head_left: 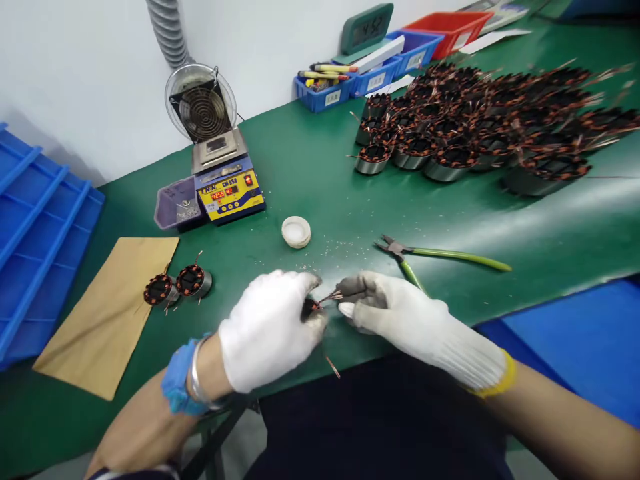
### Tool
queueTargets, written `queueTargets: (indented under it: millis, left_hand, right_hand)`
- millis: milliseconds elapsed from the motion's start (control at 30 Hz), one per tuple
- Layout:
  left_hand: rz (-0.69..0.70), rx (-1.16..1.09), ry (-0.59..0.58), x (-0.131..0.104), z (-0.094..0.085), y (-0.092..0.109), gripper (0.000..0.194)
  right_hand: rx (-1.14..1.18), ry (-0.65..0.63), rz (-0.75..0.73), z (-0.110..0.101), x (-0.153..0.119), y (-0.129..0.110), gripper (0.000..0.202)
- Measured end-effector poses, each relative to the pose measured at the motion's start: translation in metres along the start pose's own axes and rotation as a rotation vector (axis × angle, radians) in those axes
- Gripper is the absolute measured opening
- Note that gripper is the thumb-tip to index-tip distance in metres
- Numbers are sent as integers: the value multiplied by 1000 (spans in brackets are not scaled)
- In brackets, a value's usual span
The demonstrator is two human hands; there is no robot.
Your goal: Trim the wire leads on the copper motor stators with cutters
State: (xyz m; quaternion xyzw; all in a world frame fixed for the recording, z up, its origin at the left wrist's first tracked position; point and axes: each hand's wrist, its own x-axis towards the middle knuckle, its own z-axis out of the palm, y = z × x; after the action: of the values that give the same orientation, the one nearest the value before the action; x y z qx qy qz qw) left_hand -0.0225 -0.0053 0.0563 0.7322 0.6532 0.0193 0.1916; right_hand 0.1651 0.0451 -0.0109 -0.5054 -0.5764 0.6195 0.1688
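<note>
The coil (310,307) sits between the two hands near the table's front edge, a small dark piece with orange-brown windings, mostly hidden by white glove; thin copper wires (330,296) gather from it toward the right, and a coppery strand (333,367) shows below. The table (280,193) is smooth, green and glossy, speckled with pale scraps; the dish (296,232) is round and off-white, the paper (95,327) brown and creased, the cutters (397,248) metal-nosed with slim green handles. The left hand (273,327) lies back upward, thumb and fingers closed around the coil. The right hand (375,303) faces it, fingers curled, tips at the wire ends — whether they pinch them I cannot tell. One cutter handle reaches the back of the right hand. Beyond the left hand, open green surface runs past the dish to the machine (233,200). Two coils (195,283) stand at the paper's edge; a crowd of coils (450,143) packs the far right — a wide green strip separates it from the cutters.
</note>
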Motion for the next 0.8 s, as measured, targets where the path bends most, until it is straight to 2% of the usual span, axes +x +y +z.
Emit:
queueTargets:
  millis: [67, 133, 200, 300, 567, 800]
  left_hand:
    - [-17, 15, 28, -2, 10, 5, 23]
    - [-21, 27, 7, 2, 23, 7, 17]
    - [-29, 5, -11, 6, 34, 6, 16]
    - [-30, -80, 31, 11, 45, 3, 14]
    - [18, -318, 102, 14, 54, -4, 10]
    - [61, -346, 96, 16, 55, -8, 14]
  right_hand:
    - [97, -67, 13, 4, 3, 1, 42]
    - [173, -115, 4, 6, 5, 2, 39]
    - [210, -127, -9, 7, 5, 4, 38]
    - [233, -138, -25, 6, 4, 6, 38]
    - [224, -203, 13, 1, 8, 4, 40]
    - [251, -316, 12, -7, 14, -3, 32]
